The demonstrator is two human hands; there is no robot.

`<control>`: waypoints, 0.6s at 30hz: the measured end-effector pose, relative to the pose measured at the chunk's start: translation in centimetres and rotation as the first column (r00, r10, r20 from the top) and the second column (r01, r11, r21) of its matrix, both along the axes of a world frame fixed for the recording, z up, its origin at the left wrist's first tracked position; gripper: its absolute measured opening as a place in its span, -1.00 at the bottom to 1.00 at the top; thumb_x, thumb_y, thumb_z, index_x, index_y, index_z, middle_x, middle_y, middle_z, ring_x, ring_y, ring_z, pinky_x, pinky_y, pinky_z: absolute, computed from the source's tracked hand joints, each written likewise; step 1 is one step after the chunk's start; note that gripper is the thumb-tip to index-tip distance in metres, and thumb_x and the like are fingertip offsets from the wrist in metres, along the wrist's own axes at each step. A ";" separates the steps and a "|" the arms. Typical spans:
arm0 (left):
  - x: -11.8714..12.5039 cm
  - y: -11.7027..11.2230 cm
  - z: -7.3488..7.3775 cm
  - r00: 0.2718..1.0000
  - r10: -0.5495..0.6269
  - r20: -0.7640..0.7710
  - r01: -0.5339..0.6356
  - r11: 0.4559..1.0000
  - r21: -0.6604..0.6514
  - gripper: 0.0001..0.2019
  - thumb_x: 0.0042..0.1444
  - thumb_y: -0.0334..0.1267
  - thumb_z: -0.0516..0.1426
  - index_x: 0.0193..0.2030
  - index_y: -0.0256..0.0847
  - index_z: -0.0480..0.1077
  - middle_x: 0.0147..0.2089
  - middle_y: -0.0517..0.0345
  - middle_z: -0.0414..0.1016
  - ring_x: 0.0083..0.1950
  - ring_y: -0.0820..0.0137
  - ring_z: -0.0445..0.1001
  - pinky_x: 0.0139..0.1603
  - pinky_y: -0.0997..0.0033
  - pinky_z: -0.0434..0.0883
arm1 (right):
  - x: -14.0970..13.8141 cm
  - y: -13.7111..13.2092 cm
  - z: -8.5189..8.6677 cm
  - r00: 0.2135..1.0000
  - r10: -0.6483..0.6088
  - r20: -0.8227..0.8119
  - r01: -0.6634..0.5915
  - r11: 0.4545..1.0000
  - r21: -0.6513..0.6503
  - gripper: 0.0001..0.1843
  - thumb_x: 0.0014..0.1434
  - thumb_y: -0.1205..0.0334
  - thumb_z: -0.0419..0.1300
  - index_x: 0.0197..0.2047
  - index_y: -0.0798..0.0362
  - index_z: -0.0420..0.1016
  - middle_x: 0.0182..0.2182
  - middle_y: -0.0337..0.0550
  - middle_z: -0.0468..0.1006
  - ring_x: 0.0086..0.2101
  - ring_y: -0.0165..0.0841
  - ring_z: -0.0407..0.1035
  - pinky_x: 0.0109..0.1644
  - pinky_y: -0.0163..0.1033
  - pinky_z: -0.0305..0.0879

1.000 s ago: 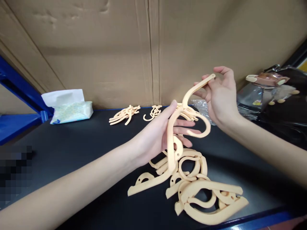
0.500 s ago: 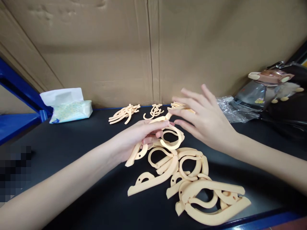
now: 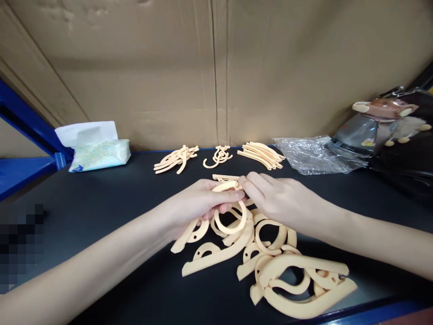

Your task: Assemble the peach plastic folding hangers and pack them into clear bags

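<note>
My left hand (image 3: 192, 201) is closed around a beige plastic folding hanger (image 3: 181, 239), thumb on top near its joint. The hanger's curved hook (image 3: 244, 219) hangs below the thumb, and one arm sticks out under the palm. My right hand (image 3: 275, 194) has its fingers bent together at the hanger's joint, touching it from the right; the fingertips are partly hidden. Beneath and in front of both hands lies a heap of similar folding hangers (image 3: 219, 259), overlapping each other towards the table's near edge.
Along the back of the black table (image 3: 128, 271) lie loose curved pieces (image 3: 176, 158), small hooks (image 3: 221, 155) and a stack of slim arms (image 3: 260, 154). A tissue pack (image 3: 99, 155) stands left. Clear plastic film (image 3: 307, 153) and a bottle (image 3: 358, 128) are at right. Cardboard (image 3: 135, 72) stands behind.
My right hand has come down and left from its raised, spread position and closed at the hanger's joint. My left hand has lowered slightly with the hanger.
</note>
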State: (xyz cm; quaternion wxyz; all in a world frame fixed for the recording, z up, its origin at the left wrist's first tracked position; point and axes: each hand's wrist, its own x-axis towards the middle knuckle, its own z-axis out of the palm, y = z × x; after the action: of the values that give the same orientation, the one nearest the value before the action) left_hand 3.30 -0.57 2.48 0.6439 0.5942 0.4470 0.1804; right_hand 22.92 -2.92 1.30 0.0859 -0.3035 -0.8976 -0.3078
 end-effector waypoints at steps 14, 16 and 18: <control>-1.6 -0.5 0.0 0.968 0.122 0.219 -0.130 0.991 0.020 -0.44 0.01 -0.05 0.30 -0.66 -0.21 -0.01 -0.62 0.37 -0.08 -0.57 0.61 -0.15 -0.63 0.60 -0.08 | 3.3 14.8 -1.1 0.847 -0.456 -0.275 0.333 0.857 -0.394 -0.64 0.34 0.40 -0.04 0.07 0.18 0.48 -0.02 0.12 0.51 -0.12 -0.16 0.43 -0.05 -0.17 0.25; -1.8 -0.6 0.1 0.972 0.102 0.210 -0.119 0.990 0.071 -0.42 0.04 -0.04 0.26 -0.64 -0.19 -0.08 -0.62 0.38 -0.15 -0.58 0.60 -0.21 -0.65 0.57 -0.13 | 2.9 15.5 -1.9 0.864 -0.424 -0.270 0.295 0.862 -0.412 -0.66 0.33 0.40 -0.02 0.03 0.18 0.52 -0.06 0.11 0.53 -0.12 -0.17 0.42 -0.05 -0.17 0.25; -2.1 -0.8 0.2 0.980 0.083 0.183 -0.106 0.987 0.121 -0.42 0.05 -0.01 0.25 -0.64 -0.18 -0.08 -0.62 0.39 -0.17 -0.59 0.60 -0.22 -0.66 0.55 -0.15 | 2.8 15.7 -2.4 0.872 -0.393 -0.290 0.251 0.870 -0.425 -0.70 0.32 0.38 0.02 -0.04 0.22 0.55 -0.10 0.15 0.53 -0.09 -0.13 0.40 -0.03 -0.13 0.24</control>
State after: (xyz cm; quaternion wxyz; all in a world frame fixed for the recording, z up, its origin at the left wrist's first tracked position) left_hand 1.23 -1.40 2.69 0.6318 0.5945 0.4029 0.2916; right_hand 25.71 12.79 -1.11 0.1391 -0.5143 -0.8426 -0.0790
